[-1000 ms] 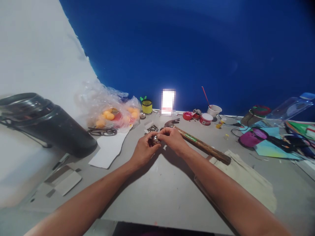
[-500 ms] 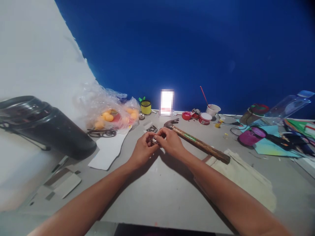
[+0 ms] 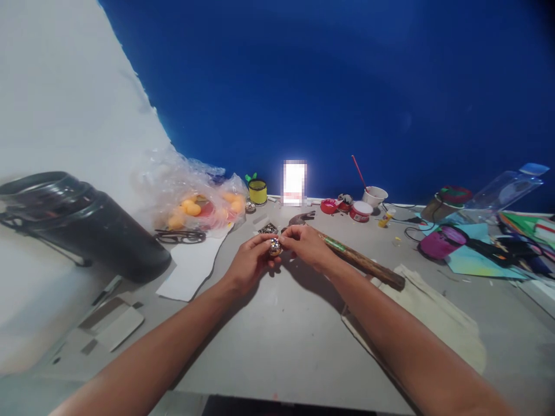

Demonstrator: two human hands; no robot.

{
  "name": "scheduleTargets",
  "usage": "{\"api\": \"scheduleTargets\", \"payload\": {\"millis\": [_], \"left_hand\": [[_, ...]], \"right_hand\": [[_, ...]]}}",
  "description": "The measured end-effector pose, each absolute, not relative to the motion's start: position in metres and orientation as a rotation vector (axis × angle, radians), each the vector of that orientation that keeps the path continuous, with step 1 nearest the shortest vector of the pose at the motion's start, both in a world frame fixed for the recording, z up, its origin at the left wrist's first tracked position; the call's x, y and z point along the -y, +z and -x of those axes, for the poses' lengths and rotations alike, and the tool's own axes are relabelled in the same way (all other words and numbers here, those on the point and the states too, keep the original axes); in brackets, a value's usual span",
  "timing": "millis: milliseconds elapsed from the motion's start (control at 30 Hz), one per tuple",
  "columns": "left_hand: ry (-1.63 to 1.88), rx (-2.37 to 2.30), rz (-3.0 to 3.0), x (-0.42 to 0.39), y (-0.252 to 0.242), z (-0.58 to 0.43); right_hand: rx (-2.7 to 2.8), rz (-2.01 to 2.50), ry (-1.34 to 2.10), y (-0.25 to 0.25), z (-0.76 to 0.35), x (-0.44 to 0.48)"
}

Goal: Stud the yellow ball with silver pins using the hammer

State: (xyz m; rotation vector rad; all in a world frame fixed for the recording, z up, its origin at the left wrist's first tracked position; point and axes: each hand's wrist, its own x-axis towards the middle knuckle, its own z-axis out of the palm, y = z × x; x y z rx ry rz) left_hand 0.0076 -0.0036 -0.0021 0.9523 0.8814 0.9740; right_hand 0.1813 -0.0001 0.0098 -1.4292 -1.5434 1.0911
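The hands (image 3: 248, 261) have shifted, exposing more shiny ball (image 3: 274, 248).

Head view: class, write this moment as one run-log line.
left hand: holds shiny ball | right hand: at ball, contact unclear | hammer: handle end on cloth

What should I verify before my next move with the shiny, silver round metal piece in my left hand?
1. Left hand gripping the shiny, silver round metal piece: ok.
2. Right hand fingertips touching that piece: cannot tell; they are right at its edge.
3. Steel claw hammer with brown wooden handle held by neither hand: ok.
4. Small silvery metal pieces in view beyond the hands: ok.
5. Black-framed glasses away from both hands: ok.
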Motion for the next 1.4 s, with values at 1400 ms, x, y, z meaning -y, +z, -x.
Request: {"api": "scheduleTargets", "payload": {"millis": [1400], "left_hand": [[0.507,-0.823,-2.075,0.046,0.001,-0.028]], "right_hand": [[2.142,1.56,0.995,0.021,-0.221,0.0]]}}
